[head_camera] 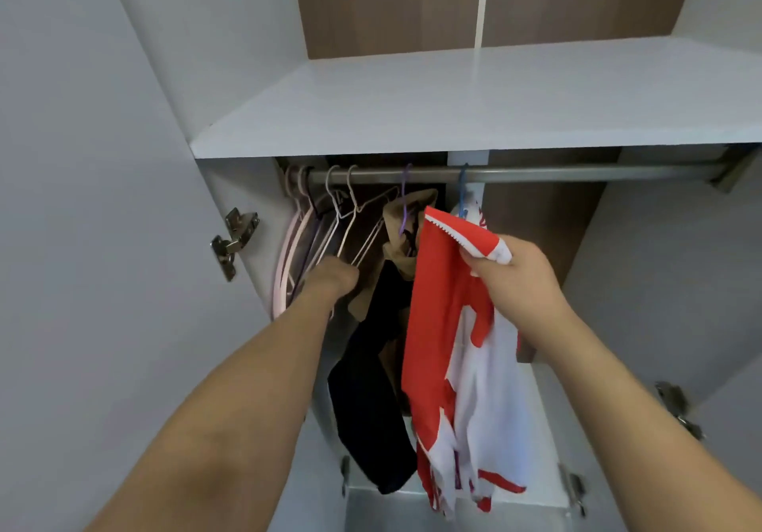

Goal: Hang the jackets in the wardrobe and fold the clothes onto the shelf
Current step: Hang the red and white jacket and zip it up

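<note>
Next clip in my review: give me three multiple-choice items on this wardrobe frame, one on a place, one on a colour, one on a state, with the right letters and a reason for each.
1. Where does the brown and black garment hang?
A. on the rail, left of the red and white jacket
B. on the shelf above
C. on the door hinge

2. What colours is the jacket held by the right hand?
A. blue and yellow
B. red and white
C. all black

3. What is the left hand doing?
A. resting flat on the shelf
B. hanging idle
C. reaching among the empty hangers

Key: 1 A, its purple hanger hooks over the rail beside the red and white jacket. 2 B, red and white panels show. 3 C, it is at the empty hangers; the shelf is bare.
</note>
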